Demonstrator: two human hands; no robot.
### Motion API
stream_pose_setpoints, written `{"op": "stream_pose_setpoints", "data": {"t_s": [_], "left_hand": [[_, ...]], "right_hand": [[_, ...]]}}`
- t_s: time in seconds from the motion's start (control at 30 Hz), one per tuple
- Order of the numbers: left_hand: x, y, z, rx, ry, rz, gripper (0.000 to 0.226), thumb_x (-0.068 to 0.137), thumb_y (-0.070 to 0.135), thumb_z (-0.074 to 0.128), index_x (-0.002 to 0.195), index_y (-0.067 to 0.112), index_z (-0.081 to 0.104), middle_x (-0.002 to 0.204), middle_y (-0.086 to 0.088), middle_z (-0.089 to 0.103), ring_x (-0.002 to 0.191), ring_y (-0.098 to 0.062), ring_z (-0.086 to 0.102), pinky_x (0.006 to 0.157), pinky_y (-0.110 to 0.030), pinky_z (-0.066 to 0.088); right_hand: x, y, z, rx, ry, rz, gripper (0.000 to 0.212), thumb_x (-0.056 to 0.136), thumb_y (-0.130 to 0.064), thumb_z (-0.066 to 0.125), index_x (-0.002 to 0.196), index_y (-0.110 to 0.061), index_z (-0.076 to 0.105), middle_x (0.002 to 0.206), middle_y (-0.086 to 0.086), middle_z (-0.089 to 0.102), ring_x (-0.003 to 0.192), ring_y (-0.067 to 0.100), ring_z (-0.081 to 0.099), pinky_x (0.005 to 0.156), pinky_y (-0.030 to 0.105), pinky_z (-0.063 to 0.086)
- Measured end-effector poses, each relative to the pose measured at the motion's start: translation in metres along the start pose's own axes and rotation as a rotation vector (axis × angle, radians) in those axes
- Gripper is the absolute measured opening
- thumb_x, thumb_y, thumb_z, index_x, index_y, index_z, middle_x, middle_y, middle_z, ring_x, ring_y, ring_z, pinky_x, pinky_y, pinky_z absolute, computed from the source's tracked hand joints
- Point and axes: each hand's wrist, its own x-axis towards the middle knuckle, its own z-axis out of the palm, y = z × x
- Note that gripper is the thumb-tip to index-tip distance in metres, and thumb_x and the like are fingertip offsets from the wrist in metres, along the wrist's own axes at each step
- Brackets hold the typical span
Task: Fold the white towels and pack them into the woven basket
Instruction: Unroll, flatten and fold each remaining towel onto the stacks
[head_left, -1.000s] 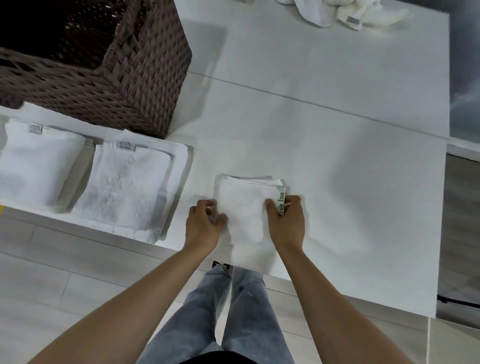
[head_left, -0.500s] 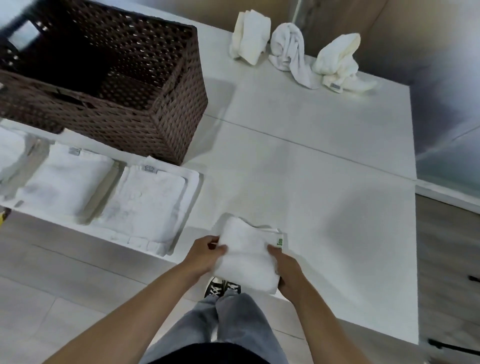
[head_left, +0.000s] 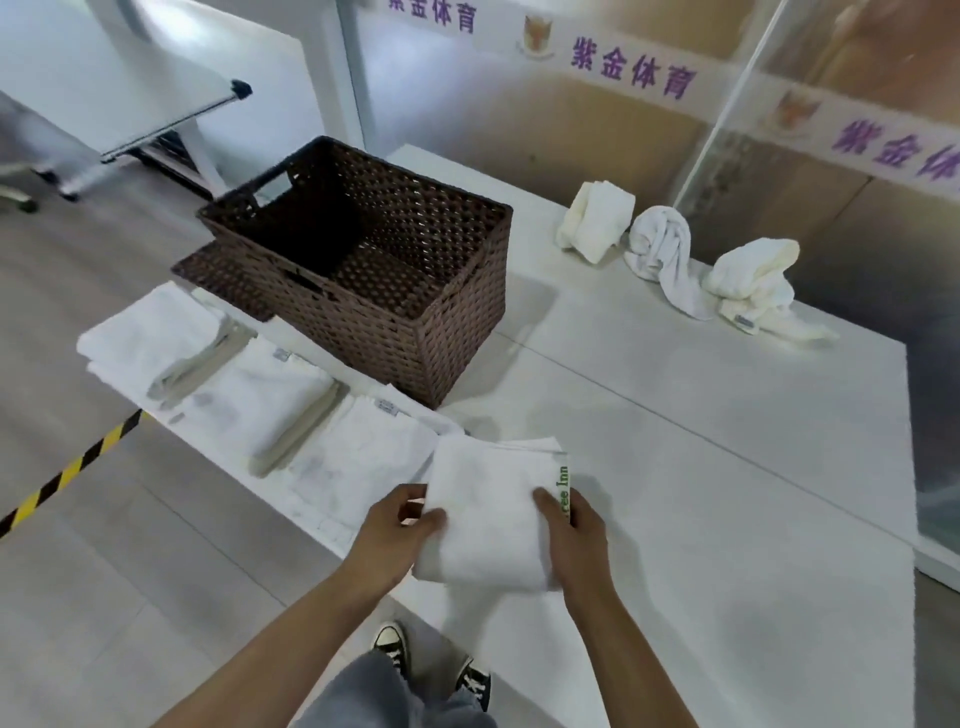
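A folded white towel (head_left: 493, 506) with green lettering on its right edge is lifted off the white table (head_left: 727, 467), near its front edge. My left hand (head_left: 397, 530) grips its left side and my right hand (head_left: 574, 530) grips its right side, thumbs on top. The dark brown woven basket (head_left: 457, 312) stands behind and left of it, and its inside looks empty. Three folded white towels lie in a row left of the held one: the nearest towel (head_left: 358, 457), the middle towel (head_left: 265, 395) and the far towel (head_left: 156, 332).
Three unfolded towels, a cream one (head_left: 597, 218), a white one (head_left: 665, 254) and another cream one (head_left: 753, 280), sit at the table's far edge by a glass wall. Yellow-black tape (head_left: 67, 473) marks the floor at left. A whiteboard stand (head_left: 171, 119) is beyond the basket.
Both hands have lifted the folded towel off the table and carried it a little toward the basket. The camera has tilted up, bringing the whole basket and the far wall into view.
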Motion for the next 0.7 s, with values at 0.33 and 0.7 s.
{"op": "stream_pose_setpoints", "data": {"t_s": [0.33,0.7], "left_hand": [[0.009,-0.002,-0.101,-0.174,0.203,0.020,0.016,0.095,0.021,0.066,0.108,0.030,0.067,0.101,0.000,0.073,0.089,-0.021,0.071,0.072,-0.028,0.055],[0.064,-0.018,-0.287,-0.208,0.254,-0.019,0.040,0.072,0.040,0.063,0.108,0.024,0.067,0.094,-0.002,0.073,0.080,-0.019,0.072,0.064,-0.026,0.053]], "right_hand": [[0.014,-0.053,0.117,-0.089,-0.202,-0.180,0.016,0.094,-0.024,0.071,0.083,-0.013,0.071,0.079,-0.005,0.073,0.076,0.012,0.064,0.070,0.029,0.049],[0.020,-0.078,0.319,-0.169,-0.303,-0.137,0.013,0.095,-0.027,0.071,0.105,-0.021,0.076,0.100,-0.011,0.078,0.103,0.013,0.070,0.095,0.037,0.054]]}}
